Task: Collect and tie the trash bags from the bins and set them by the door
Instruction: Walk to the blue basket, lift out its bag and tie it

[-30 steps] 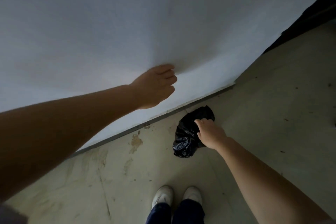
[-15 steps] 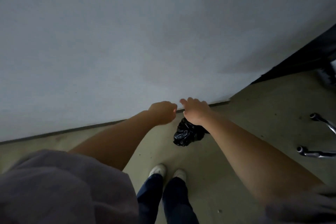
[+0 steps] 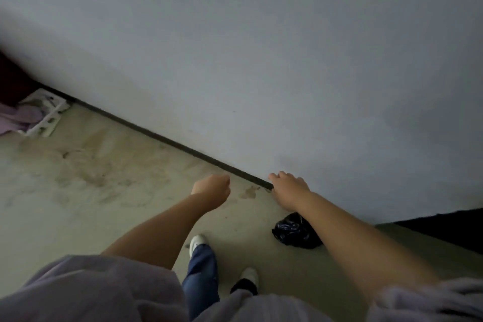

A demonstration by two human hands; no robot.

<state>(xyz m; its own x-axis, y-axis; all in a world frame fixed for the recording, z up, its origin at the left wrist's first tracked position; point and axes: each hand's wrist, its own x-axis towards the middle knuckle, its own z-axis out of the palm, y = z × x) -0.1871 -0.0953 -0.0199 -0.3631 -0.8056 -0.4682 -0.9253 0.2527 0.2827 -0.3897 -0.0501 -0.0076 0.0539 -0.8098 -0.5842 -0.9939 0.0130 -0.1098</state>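
Black bag (image 3: 295, 232) on floor (image 3: 104, 178) by wall: small, soft, light, slippery film; grab at knot, hidden. Left hand (image 3: 213, 188) loosely curled, empty; right hand (image 3: 288, 187) relaxed, empty.

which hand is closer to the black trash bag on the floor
Right. The right hand hangs above the black trash bag, not touching it. The left hand, loosely curled and empty, is farther off to the bag's left.
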